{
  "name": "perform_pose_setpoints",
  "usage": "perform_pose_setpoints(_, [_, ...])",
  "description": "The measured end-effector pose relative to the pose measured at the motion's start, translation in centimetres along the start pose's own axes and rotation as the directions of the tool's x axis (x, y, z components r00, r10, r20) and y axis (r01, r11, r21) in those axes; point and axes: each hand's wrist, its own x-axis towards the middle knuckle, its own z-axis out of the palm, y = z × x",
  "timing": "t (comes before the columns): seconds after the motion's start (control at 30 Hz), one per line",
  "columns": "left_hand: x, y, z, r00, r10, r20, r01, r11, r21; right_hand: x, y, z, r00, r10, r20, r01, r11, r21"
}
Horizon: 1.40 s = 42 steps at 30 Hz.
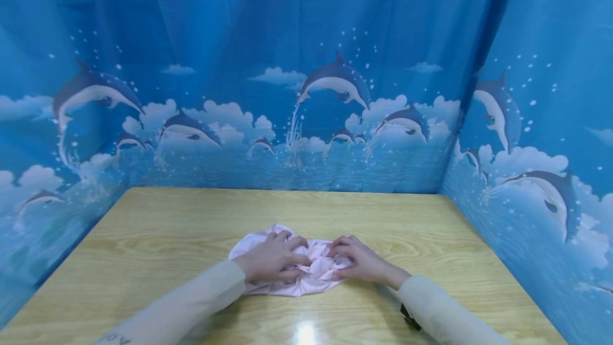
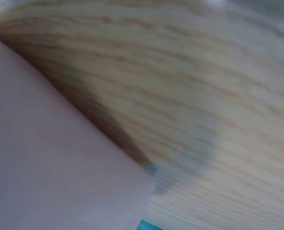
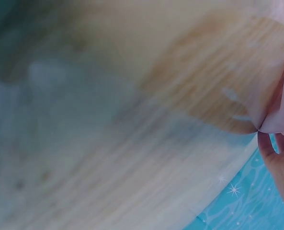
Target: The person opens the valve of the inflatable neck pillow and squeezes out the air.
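A crumpled pale pink cloth (image 1: 318,266) lies bunched on the wooden table in the head view. On its left part is my left hand (image 1: 274,259), fingers bent and spread, gripping the folds. From the right, my right hand (image 1: 361,262) pinches the bunched fabric with curled fingers. The right wrist view shows fingers of the right hand (image 3: 281,165) at the lower edge of the pink cloth (image 3: 283,105). Most of that hand lies outside this view. A blurred pale surface fills the left wrist view's lower left; whether it is cloth or sleeve I cannot tell.
The light wood-grain table (image 1: 191,222) extends around the cloth. Blue curtains (image 1: 268,25) printed with dolphins, clouds and water hang behind the table and along both sides. A small dark object (image 1: 409,317) shows under the right sleeve.
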Motion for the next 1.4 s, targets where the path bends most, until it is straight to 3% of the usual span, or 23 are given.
perform_pose_setpoints(0.3, [0.22,0.0,0.63,1.0,-0.004,0.008,0.003,0.998,0.07,-0.04,-0.16,0.15,0.999,0.032,0.008,-0.032,0.999,0.004])
perform_pose_setpoints(0.53, [0.26,0.06,0.63,0.999,0.042,0.007,-0.042,0.994,0.1,-0.07,-0.23,0.15,0.999,0.037,0.01,-0.037,0.999,0.012])
perform_pose_setpoints(0.83, [0.28,0.29,0.11,0.996,0.054,0.065,-0.06,0.994,0.093,-0.01,-0.39,-0.04,0.998,0.063,0.026,-0.063,0.998,0.03])
perform_pose_setpoints(1.4, [0.34,0.47,-0.14,0.997,0.061,0.053,-0.066,0.993,0.103,0.01,-0.32,-0.09,0.995,0.091,0.049,-0.092,0.995,0.026])
